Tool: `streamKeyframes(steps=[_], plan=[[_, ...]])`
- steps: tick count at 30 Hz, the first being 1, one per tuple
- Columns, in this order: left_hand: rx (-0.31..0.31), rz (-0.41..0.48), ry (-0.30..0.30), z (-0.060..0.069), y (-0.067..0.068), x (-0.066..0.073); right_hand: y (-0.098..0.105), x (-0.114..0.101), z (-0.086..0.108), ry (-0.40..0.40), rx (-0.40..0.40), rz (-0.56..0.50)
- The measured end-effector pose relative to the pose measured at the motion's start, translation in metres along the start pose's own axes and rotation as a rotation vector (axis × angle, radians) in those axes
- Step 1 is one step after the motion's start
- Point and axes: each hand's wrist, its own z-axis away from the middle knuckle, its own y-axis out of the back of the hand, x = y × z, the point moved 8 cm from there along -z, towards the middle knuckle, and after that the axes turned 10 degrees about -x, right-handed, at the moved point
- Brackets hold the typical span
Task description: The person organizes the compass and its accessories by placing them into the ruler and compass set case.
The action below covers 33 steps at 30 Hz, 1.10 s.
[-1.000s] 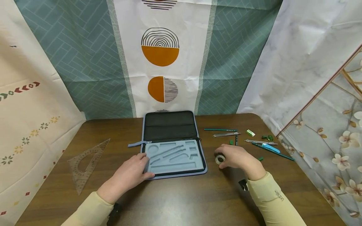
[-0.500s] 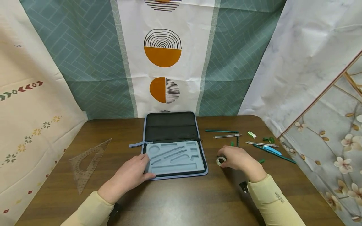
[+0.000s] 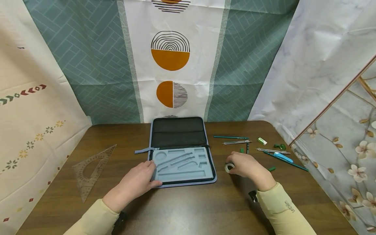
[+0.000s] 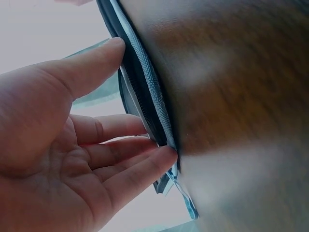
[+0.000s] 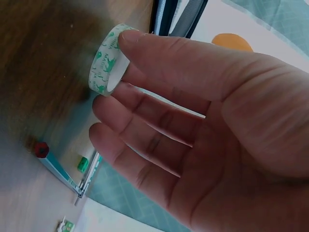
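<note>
My right hand (image 3: pixel 245 166) pinches a small roll of tape (image 3: pixel 229 168) upright between thumb and fingers, to the right of the case. In the right wrist view the roll of tape (image 5: pixel 105 65) shows green print on a pale band. An unfolded zip case (image 3: pixel 177 132) with black lining and blue edging lies mid-table. Its near half bears a light blue tray (image 3: pixel 180 173) with shaped hollows. My left hand (image 3: pixel 136 181) rests at the case's near left corner, fingers and thumb touching the edge. The left wrist view shows those fingertips on the zip edge (image 4: pixel 149 77).
A clear set square (image 3: pixel 88 173) lies on the left. Right of the case are a teal pencil (image 3: pixel 230 137), a metal compass (image 3: pixel 236 142), an eraser (image 3: pixel 262 141), a second compass (image 3: pixel 273 151), a light blue utility knife (image 3: pixel 283 157) and small green pieces (image 3: pixel 279 146).
The head view has shifted slightly. The roll of tape has turned a little in my right hand, showing its ring more from the side. My left hand stays on the case.
</note>
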Motion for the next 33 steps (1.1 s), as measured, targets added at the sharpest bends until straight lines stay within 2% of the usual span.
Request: streamKeyframes(steps=[11,23,33], plan=[[-0.012,0.015,0.016,0.001,0.0,0.002,0.0,-0.007,0.001,-0.014,0.046,-0.021],[0.006,0.002,0.005,0.0,0.001,0.003,-0.001,-0.013,0.003,-0.017,0.095,-0.003],[-0.004,-0.003,0.017,0.0,-0.001,0.0,-0.004,-0.015,0.002,-0.008,0.152,0.03]])
